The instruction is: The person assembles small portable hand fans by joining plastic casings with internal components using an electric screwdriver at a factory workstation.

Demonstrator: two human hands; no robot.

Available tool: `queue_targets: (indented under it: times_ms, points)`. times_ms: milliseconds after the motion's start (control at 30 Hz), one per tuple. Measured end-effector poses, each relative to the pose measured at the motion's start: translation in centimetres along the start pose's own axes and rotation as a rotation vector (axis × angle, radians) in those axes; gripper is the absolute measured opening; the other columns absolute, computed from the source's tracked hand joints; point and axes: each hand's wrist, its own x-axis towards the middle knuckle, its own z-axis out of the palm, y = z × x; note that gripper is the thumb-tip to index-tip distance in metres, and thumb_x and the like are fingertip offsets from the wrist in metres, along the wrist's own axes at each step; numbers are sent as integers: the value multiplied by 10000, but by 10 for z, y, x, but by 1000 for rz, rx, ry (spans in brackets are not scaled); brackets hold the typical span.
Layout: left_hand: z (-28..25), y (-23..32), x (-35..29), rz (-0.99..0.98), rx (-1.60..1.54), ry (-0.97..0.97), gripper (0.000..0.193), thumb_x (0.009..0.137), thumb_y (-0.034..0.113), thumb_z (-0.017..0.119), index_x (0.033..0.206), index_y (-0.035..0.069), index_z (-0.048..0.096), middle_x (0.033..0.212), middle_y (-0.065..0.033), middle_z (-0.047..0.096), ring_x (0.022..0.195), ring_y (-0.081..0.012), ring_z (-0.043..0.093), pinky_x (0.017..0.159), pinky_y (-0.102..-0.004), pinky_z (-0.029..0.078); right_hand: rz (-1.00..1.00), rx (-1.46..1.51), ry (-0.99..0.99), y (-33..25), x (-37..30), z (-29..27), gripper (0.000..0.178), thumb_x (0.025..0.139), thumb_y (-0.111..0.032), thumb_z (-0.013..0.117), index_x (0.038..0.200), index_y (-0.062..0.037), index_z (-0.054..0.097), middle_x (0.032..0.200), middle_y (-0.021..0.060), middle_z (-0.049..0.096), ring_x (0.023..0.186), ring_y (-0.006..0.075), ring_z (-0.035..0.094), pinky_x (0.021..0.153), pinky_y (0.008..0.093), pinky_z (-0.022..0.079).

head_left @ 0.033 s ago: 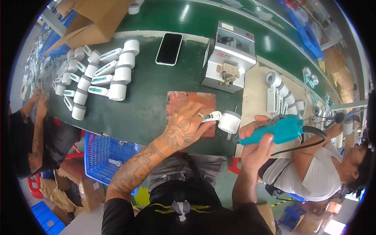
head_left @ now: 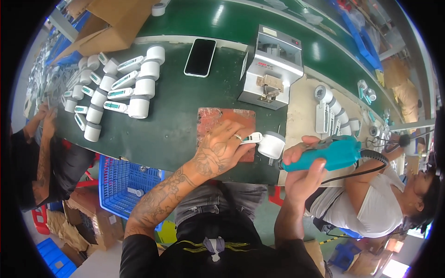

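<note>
My left hand [head_left: 220,147] is closed around the handle of a white device with a round, grey-rimmed head [head_left: 271,145], holding it over a worn red pad [head_left: 208,121]. The head sticks out to the right of my fingers, past the pad's edge. In my right hand [head_left: 300,178] is a teal corded electric screwdriver [head_left: 324,155]. Its tip points left, close to the device's head; I cannot tell whether they touch. The fingers and thumb wrap the tool's body from both sides.
Rows of similar white devices [head_left: 139,106] lie at the left, with more [head_left: 333,109] at the right. A grey metal machine [head_left: 271,65] and a phone [head_left: 200,58] are farther back. A blue basket [head_left: 116,206] sits below the table edge. Co-workers are on both sides.
</note>
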Motion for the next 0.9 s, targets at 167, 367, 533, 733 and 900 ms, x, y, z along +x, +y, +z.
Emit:
queue_targets:
  times_ms: [167, 367, 533, 733, 900]
  points:
    - [2, -7, 4, -2, -84, 38, 308, 844, 152, 817, 1116, 38, 730, 983, -98, 677, 924, -322, 648, 843, -435, 544, 1, 146, -72, -4, 18, 21, 801, 948, -750, 553, 1237, -3, 533, 707, 48, 492, 627, 186, 486, 609, 325, 399]
    - [-11, -25, 25, -36, -137, -146, 259, 930, 282, 734, 1059, 57, 755, 1030, -116, 685, 1021, -339, 618, 946, -460, 511, -146, 151, -26, 13, 90, 51, 755, 955, -722, 563, 1169, 2, 587, 676, 33, 502, 595, 182, 507, 580, 332, 430]
    - [-3, -26, 23, -53, -138, -95, 243, 954, 296, 706, 1062, 87, 765, 1043, -72, 654, 1048, -294, 581, 977, -421, 490, -251, -14, -43, 27, 138, 71, 574, 1062, -537, 550, 1119, 33, 577, 714, 56, 549, 620, 199, 570, 604, 331, 481]
    - [-2, -28, 21, -40, -91, -127, 212, 960, 262, 710, 1113, 126, 767, 1024, -45, 666, 992, -274, 583, 947, -410, 493, -298, 66, -54, 48, 142, 75, 398, 1046, -381, 649, 1006, 13, 606, 710, 50, 589, 601, 151, 589, 552, 296, 462]
    - [-6, -29, 26, -19, -72, -119, 199, 959, 243, 702, 1102, 118, 763, 1019, -57, 670, 955, -288, 600, 936, -417, 489, -218, -16, -78, 35, 137, 78, 399, 1075, -382, 589, 1012, 12, 576, 715, 67, 568, 600, 179, 574, 564, 315, 471]
